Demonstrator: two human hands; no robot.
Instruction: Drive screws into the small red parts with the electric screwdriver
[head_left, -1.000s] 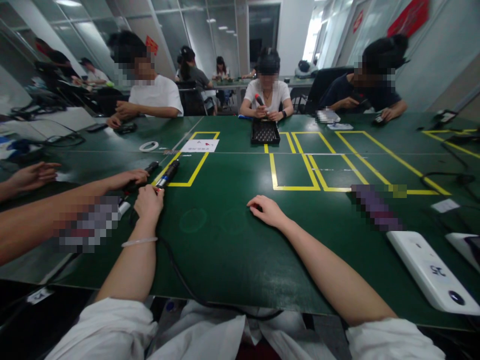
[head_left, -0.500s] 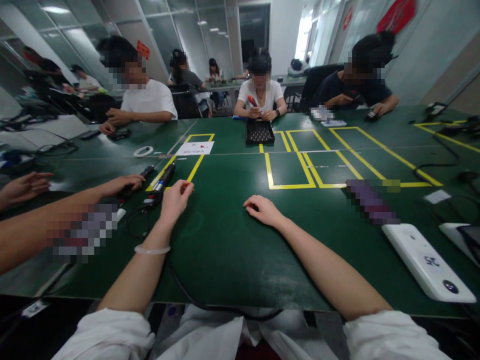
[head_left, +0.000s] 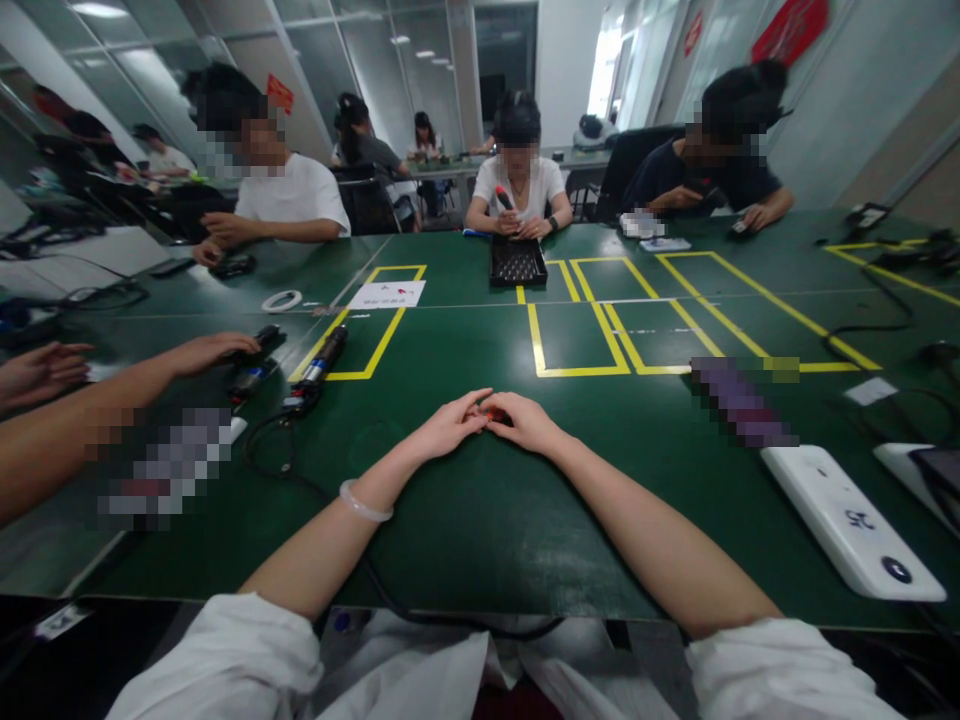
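My left hand (head_left: pixel 448 424) and my right hand (head_left: pixel 526 422) meet over the green table (head_left: pixel 510 540), fingertips close together. The fingers of both are curled inward. Between them shows a small orange and dark piece (head_left: pixel 494 414), mostly covered by the fingers and too small to name. To the left of my left hand lies a black corded electric screwdriver (head_left: pixel 321 368), touched by neither hand.
At left a co-worker's hand (head_left: pixel 217 350) rests by a similar tool (head_left: pixel 255 378). Yellow tape outlines (head_left: pixel 585 372) mark the table. A white power bank (head_left: pixel 847 520) lies at right. Across sits a person with a black tray (head_left: pixel 517 262); a paper sheet (head_left: pixel 388 293) lies farther left.
My left hand has moved right, from beside the screwdriver to my right hand, where their fingers now meet around the small piece. My right hand has stayed nearly in place.
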